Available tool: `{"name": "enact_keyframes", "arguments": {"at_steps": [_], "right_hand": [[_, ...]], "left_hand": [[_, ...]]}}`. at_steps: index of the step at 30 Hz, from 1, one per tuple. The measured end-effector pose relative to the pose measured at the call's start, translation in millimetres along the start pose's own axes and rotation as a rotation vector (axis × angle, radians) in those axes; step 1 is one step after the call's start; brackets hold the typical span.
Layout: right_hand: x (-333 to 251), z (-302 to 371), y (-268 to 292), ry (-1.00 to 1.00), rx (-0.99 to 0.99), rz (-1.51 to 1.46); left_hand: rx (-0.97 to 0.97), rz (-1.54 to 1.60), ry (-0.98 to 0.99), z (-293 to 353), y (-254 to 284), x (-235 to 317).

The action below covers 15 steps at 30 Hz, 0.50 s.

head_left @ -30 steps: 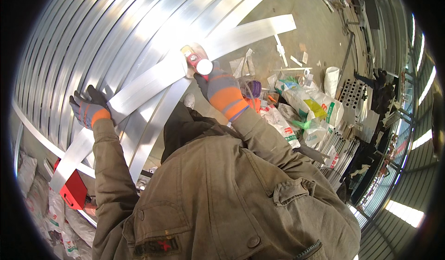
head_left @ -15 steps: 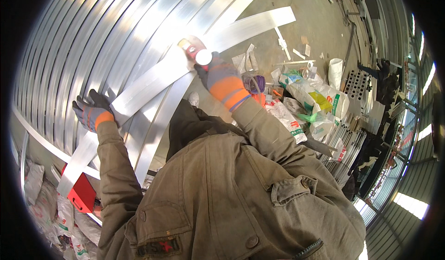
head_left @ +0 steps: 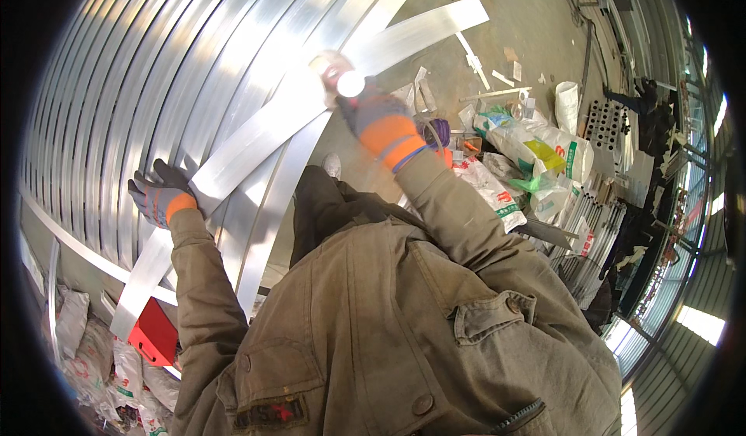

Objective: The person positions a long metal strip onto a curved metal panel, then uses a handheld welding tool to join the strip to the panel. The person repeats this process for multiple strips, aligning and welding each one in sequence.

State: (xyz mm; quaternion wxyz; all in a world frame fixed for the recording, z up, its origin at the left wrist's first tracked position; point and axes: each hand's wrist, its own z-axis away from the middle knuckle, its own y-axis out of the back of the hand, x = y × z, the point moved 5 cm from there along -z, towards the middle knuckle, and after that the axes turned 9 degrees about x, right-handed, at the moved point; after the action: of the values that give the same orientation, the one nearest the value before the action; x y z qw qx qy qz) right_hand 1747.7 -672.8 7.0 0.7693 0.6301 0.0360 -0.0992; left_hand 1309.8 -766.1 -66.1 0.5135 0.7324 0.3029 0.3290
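Note:
A long flat silvery metal bar (head_left: 249, 148) lies slantwise over a row of parallel metal bars (head_left: 101, 125). My left hand (head_left: 162, 195), in a grey and orange glove, rests on the metal by the slanting bar's left edge, its fingers spread. My right hand (head_left: 379, 121), gloved alike, is closed round a rounded red and pale tool with a bright white disc-like end (head_left: 351, 84). This tool sits against the slanting bar's upper part. Glare and motion blur hide its exact kind, and the fingertips are partly hidden.
A red metal box (head_left: 155, 335) stands beneath the bar's near left end, beside white sacks (head_left: 74, 319). Printed plastic bags (head_left: 536, 152), a purple roll (head_left: 439, 131) and scraps litter the floor at right. A perforated block (head_left: 606, 129) and a bundle of metal lengths (head_left: 594, 222) lie farther right.
The whole view has shifted slightly. My right hand and the rounded tool have moved a little along the bar's upper part. My left hand stays at about the same spot on the metal.

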Motion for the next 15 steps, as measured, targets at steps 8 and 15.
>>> {"name": "enact_keyframes", "arguments": {"at_steps": [8, 15], "right_hand": [[-27, 35, -31, 0.208, -0.093, 0.143], [12, 11, -10, 0.008, 0.005, 0.034]], "left_hand": [[0.02, -0.022, 0.0, -2, -5, -3], [-0.012, 0.005, 0.011, -1, -4, -4]]}}
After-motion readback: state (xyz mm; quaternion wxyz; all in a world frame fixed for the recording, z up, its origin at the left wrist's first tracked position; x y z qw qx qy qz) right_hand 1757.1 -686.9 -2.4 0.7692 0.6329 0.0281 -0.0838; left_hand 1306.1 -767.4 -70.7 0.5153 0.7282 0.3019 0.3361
